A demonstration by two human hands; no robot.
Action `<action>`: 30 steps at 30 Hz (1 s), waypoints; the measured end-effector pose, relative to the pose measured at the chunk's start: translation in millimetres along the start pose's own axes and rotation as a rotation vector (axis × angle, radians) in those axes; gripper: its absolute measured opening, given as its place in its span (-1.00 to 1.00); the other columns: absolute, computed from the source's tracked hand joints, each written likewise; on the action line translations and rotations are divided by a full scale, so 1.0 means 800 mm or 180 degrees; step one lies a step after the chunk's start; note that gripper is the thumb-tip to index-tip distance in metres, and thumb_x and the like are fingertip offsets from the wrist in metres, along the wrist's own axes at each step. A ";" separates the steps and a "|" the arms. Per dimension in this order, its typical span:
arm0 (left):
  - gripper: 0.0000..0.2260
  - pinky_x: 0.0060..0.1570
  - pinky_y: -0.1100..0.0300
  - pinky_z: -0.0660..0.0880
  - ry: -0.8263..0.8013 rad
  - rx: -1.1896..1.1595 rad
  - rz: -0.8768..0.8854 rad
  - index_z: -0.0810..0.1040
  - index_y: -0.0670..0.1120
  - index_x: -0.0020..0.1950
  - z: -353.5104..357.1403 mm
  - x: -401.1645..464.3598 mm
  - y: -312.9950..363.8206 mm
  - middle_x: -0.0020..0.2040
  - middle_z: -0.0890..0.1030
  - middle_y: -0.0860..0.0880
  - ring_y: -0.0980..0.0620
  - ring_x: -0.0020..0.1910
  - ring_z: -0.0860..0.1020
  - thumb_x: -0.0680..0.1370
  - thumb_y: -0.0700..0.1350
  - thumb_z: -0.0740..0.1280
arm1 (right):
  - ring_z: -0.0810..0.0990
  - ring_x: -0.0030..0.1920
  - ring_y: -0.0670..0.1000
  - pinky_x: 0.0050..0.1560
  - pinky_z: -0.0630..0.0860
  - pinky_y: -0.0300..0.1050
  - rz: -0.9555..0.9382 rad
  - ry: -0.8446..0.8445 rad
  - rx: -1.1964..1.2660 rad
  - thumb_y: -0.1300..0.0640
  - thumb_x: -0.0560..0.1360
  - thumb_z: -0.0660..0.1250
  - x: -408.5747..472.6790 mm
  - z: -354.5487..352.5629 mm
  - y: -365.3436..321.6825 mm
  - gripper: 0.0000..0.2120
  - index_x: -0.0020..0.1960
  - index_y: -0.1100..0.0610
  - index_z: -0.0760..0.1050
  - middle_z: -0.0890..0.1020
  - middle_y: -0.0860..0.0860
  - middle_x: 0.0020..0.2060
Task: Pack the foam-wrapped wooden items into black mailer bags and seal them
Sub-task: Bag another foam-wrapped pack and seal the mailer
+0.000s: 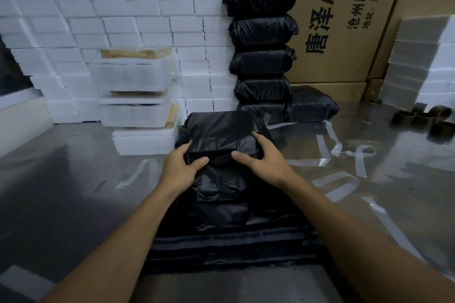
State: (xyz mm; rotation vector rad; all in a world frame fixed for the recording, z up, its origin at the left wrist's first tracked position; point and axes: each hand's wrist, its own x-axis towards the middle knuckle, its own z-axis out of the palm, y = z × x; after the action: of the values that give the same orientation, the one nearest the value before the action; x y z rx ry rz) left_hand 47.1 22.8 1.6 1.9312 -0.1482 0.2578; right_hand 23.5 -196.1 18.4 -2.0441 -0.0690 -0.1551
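Observation:
A filled black mailer bag [221, 130] lies on the table in front of me, its loose open end trailing toward me over a stack of flat black bags [226, 246]. My left hand [181, 165] grips the bag's left side, thumb on top. My right hand [266, 157] holds its right side, fingers curled over the far edge and thumb pressing the top. Foam-wrapped wooden items [135, 76] sit stacked just behind and to the left. A column of several packed black bags [262, 39] stands behind the bag.
White foam blocks [98, 19] form a wall at the back left. Cardboard boxes [344, 19] stand behind. Peeled clear strips [327, 155] litter the shiny table [61, 179] on the right. Empty tape cores [423, 118] and more foam [423, 61] lie at the far right.

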 end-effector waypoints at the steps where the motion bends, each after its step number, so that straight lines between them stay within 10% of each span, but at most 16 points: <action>1: -0.59 0.19 -0.02 0.54 0.0091 -0.0010 0.0081 0.53 -0.13 0.35 0.002 -0.001 -0.003 0.19 0.61 -0.06 -0.05 0.18 0.58 0.51 -0.13 0.46 | 0.38 0.44 -0.01 0.45 0.36 0.03 -0.0032 0.0156 0.0174 -0.30 0.38 0.46 -0.002 0.007 0.004 -0.14 0.56 -0.06 0.22 0.37 -0.06 0.47; 7: -0.58 -0.17 0.19 0.55 0.0399 -0.1325 -0.0713 0.67 -0.13 -0.03 -0.002 0.006 -0.006 -0.09 0.70 -0.08 -0.02 -0.09 0.66 0.61 0.19 0.23 | 0.59 0.18 -0.02 0.26 0.50 0.03 -0.0025 0.0769 0.0946 -0.30 0.50 0.29 0.005 0.012 0.018 -0.63 0.11 -0.06 0.56 0.64 -0.10 0.08; 16: -0.75 0.18 -0.03 0.51 -0.0047 -0.0698 -0.1396 0.56 -0.09 -0.14 -0.006 0.054 0.006 0.00 0.63 -0.14 -0.13 0.01 0.59 0.65 0.00 0.25 | 0.57 -0.01 -0.23 0.09 0.46 -0.13 0.0260 0.0928 0.1076 -0.29 0.53 0.26 0.024 -0.006 0.026 -0.64 -0.10 -0.04 0.64 0.68 -0.19 -0.11; 24: -0.64 -0.37 0.12 0.23 0.0022 0.1523 -0.0419 0.24 -0.10 -0.38 -0.014 0.067 0.027 -0.40 0.35 -0.08 -0.05 -0.38 0.34 0.59 -0.20 0.25 | 0.61 -0.11 -0.18 -0.02 0.52 -0.18 -0.0025 0.1167 0.0479 -0.14 0.50 0.39 0.014 -0.013 0.010 -0.82 -0.03 -0.05 0.61 0.67 -0.11 -0.20; 30: -0.90 -0.13 0.05 0.41 0.0483 0.2094 -0.0132 0.48 -0.07 0.00 -0.011 0.051 0.030 0.06 0.52 -0.08 -0.16 -0.01 0.52 0.55 -0.14 0.37 | 0.43 0.22 -0.19 0.26 0.36 -0.21 -0.0401 0.0677 -0.0175 -0.12 0.53 0.38 0.007 -0.002 0.008 -0.54 0.38 -0.02 0.46 0.45 -0.18 0.25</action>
State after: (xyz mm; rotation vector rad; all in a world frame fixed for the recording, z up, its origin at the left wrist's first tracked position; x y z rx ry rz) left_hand 80.2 22.9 36.0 2.5501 0.0924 0.4664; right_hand 30.0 -200.5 14.4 -2.0664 -0.0613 -0.4563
